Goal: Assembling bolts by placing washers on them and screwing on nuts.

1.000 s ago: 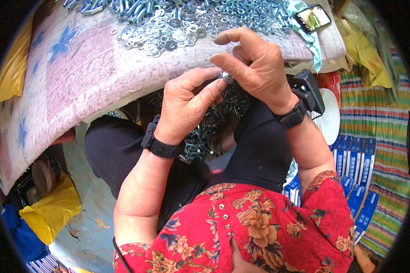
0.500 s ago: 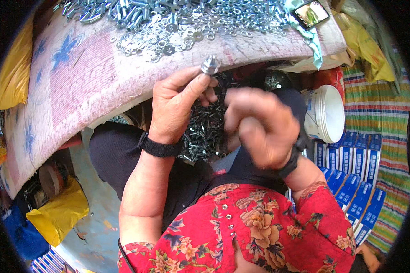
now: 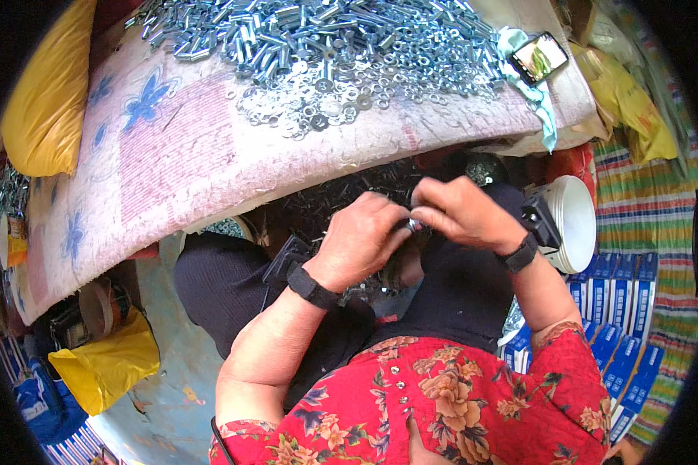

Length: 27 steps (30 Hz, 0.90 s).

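Note:
Above my lap my two hands meet over a small shiny metal fastener (image 3: 413,225), mostly covered by fingers. My left hand (image 3: 358,239) is closed, its thumb and fingertips pinching the piece from the left. From the right, my right hand (image 3: 465,215) closes its bent fingers on it too. Beyond them, on a table with a pink-and-white padded cover (image 3: 178,155), lies a heap of metal sleeves and bolts (image 3: 287,35). Loose washers and nuts (image 3: 302,101) spread along its near side. Dark screws (image 3: 341,190) lie below the table edge, partly hidden by my hands.
A phone (image 3: 540,59) rests on a light-blue cloth (image 3: 537,97) at the table's right corner. To my right stand a white bucket (image 3: 575,225) and blue-and-white boxes (image 3: 620,291) on a striped mat (image 3: 651,209). A yellow bag (image 3: 105,360) is on my left.
My left hand has lowered and turned inward with the fastener. My right hand, blurred and apart before, has come onto the same piece. The view has tilted, showing more of the table.

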Tool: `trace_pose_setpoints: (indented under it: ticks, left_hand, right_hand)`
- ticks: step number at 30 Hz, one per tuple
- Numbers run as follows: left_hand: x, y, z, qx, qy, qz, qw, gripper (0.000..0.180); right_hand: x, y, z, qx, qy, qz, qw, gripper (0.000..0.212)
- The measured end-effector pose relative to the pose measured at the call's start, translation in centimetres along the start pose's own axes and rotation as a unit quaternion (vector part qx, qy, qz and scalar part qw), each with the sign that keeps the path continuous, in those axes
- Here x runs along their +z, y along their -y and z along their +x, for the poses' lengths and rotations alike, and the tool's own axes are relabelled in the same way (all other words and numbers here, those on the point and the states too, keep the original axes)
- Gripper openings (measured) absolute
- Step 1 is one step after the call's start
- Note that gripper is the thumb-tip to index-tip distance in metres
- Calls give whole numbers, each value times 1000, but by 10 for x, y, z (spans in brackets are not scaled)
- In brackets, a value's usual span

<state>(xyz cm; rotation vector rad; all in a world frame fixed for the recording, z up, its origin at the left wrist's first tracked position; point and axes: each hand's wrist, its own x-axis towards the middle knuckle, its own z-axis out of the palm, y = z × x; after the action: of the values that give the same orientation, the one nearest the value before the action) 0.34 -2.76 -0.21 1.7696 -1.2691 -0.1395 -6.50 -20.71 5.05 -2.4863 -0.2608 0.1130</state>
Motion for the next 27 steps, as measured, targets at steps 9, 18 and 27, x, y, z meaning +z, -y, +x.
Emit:
trace_pose_setpoints:
  ticks: [9,18,27]
  left_hand:
    - [-18,7,12,-106,-76,-168,977,25]
    - [-24,13,7,-182,-84,-295,934,20]
    - [-29,15,12,-236,-115,-436,861,20]
  right_hand:
    - [-17,-23,155,-143,-243,-135,950,14]
    - [-34,-35,173,-94,-54,-328,938,38]
    - [-45,-29,178,-188,-2,-453,872,29]
